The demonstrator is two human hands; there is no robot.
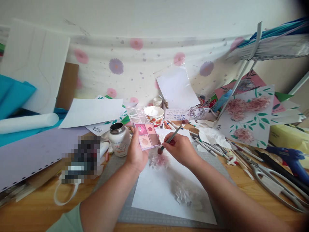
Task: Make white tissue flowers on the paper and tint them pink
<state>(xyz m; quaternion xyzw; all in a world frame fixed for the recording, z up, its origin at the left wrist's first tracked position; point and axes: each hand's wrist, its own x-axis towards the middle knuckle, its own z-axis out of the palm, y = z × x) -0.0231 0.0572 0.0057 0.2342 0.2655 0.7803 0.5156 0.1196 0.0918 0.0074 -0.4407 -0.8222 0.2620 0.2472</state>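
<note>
My left hand (135,151) grips an open pink makeup palette (146,136) with several powder pans, its clear lid tilted back. My right hand (180,149) pinches a small brush (170,138), whose dark tip sits just right of the palette's lower corner. Below both hands lies a white sheet of paper (156,190) on a grey cutting mat (116,170). Crumpled white tissue flowers are stuck on the sheet; the upper one (158,160) is tinted pink, the lower one (185,193) is white.
A white thermos bottle (119,138) stands left of my left hand. A paper cup (154,115), pens, scissors (272,183), a blue glue gun (292,158) and a finished flower picture (248,116) crowd the right. Lilac and teal papers lie left.
</note>
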